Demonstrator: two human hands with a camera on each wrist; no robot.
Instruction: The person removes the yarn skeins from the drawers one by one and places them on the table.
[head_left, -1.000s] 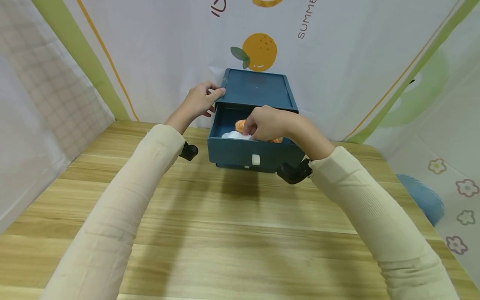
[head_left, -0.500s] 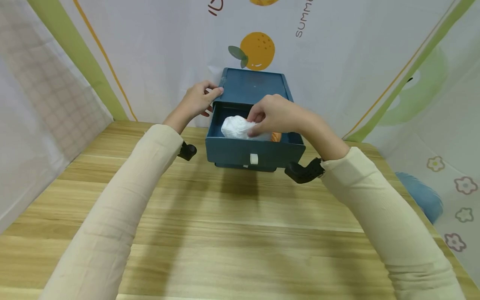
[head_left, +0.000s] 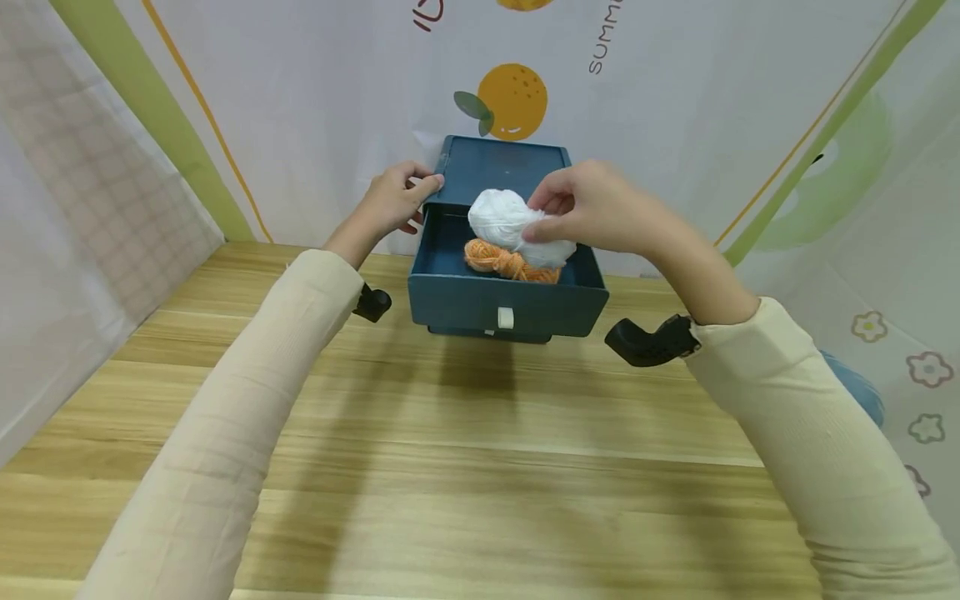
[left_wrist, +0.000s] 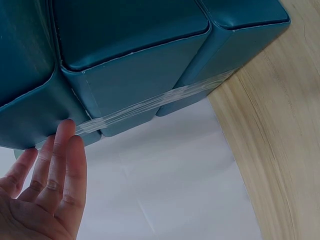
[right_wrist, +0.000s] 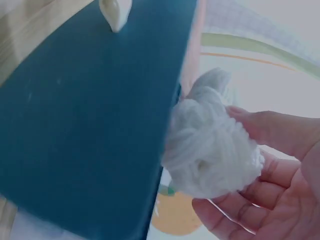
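A skein of white yarn (head_left: 501, 218) is pinched between the thumb and fingers of my right hand (head_left: 600, 208), raised over the pulled-out top drawer (head_left: 510, 302). Beneath it in the drawer lies a skein of orange yarn (head_left: 512, 262), tied at its middle and partly covered by the white one. In the right wrist view the white yarn (right_wrist: 212, 142) appears beside the dark blue drawer front (right_wrist: 95, 115). My left hand (head_left: 395, 200) rests against the cabinet's left side, thumb on the top edge; in the left wrist view its fingers (left_wrist: 59, 170) are extended along the side.
The dark blue cabinet (head_left: 506, 162) stands at the back of the wooden table (head_left: 465, 467), near a printed white curtain (head_left: 330, 108). A white knob (head_left: 506, 317) sticks out from the drawer front. Clear tape (left_wrist: 150, 106) runs across the cabinet's side.
My right hand has lifted the white yarn up out of the drawer and slightly rightward, uncovering the orange skein. My left hand stays at the cabinet's side.
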